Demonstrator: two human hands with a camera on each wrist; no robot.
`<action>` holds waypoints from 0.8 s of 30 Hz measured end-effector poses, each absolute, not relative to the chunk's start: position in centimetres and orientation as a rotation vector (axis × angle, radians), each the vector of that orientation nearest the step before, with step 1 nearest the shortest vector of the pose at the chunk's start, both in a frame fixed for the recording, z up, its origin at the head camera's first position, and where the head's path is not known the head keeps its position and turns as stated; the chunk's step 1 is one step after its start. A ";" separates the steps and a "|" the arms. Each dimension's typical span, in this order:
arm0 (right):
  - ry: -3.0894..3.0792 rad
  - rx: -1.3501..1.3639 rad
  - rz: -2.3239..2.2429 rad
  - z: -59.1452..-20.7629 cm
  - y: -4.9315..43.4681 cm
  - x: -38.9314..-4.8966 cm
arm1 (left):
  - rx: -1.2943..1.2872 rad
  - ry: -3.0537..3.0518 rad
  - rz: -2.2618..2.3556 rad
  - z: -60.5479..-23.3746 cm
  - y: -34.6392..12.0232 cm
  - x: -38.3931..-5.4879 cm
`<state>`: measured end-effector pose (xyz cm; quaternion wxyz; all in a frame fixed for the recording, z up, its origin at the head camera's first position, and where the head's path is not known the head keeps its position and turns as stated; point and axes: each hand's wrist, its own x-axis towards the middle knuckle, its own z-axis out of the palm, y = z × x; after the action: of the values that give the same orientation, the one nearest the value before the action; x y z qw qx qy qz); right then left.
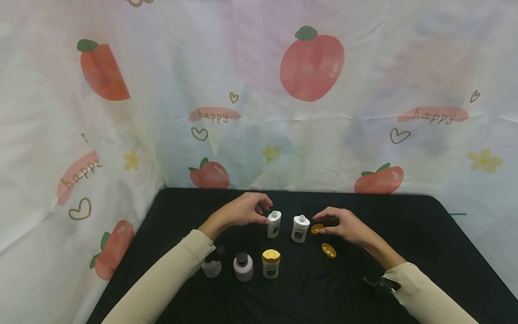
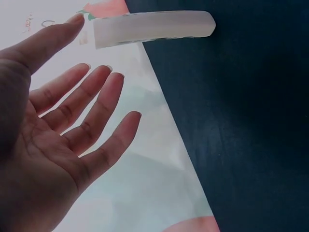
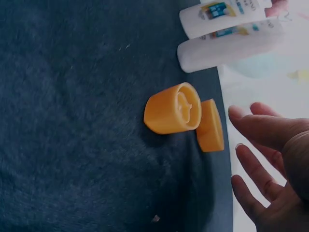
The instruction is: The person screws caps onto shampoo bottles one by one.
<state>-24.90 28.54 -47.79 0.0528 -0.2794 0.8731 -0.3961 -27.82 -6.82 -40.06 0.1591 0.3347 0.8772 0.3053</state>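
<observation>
My left hand (image 1: 247, 209) is beside an uncapped white bottle (image 1: 274, 226), fingers loosely extended. In the left wrist view, the palm faces up the frame and a gap separates the fingers from the bottle (image 2: 154, 28), seen edge-on. A second uncapped white bottle (image 1: 300, 231) stands upright to the right. My right hand (image 1: 345, 223) hovers close by the farther yellow cap (image 1: 314, 231). Its fingers are spread and hold nothing in the right wrist view, apart from that cap (image 3: 211, 133). Nearer the front lies another yellow cap (image 1: 328, 251), its hollow side showing.
In a front row are a white bottle with a yellow cap (image 1: 270, 269), a pale pink bottle with a black cap (image 1: 243, 271) and a similar bottle (image 1: 212, 269) partly behind the left sleeve. Black cloth (image 1: 299, 292) covers the table; a printed fabric wall (image 1: 259, 162) borders its back and left.
</observation>
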 end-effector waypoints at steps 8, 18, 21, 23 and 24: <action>2.691 -0.818 -1.162 -48.9 28.6 -25.4 | 0.939 2.531 0.788 -40.8 -6.0 -28.0; 2.752 -0.766 -1.026 -49.2 28.4 -25.7 | 0.965 2.592 0.694 -41.2 -5.0 -27.5; 2.771 -0.767 -0.988 -49.1 28.2 -25.8 | 0.951 2.612 0.664 -41.2 -4.8 -27.4; 2.782 -0.764 -0.965 -49.1 28.1 -25.8 | 0.938 2.625 0.651 -41.3 -4.7 -27.4; 2.787 -0.764 -0.951 -49.2 28.0 -25.8 | 0.932 2.633 0.645 -41.3 -4.7 -27.3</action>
<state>-25.75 28.05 -49.16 0.0496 -0.2508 0.9150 -0.3122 -27.34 -4.65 -41.31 0.1371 0.3221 0.9098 0.2229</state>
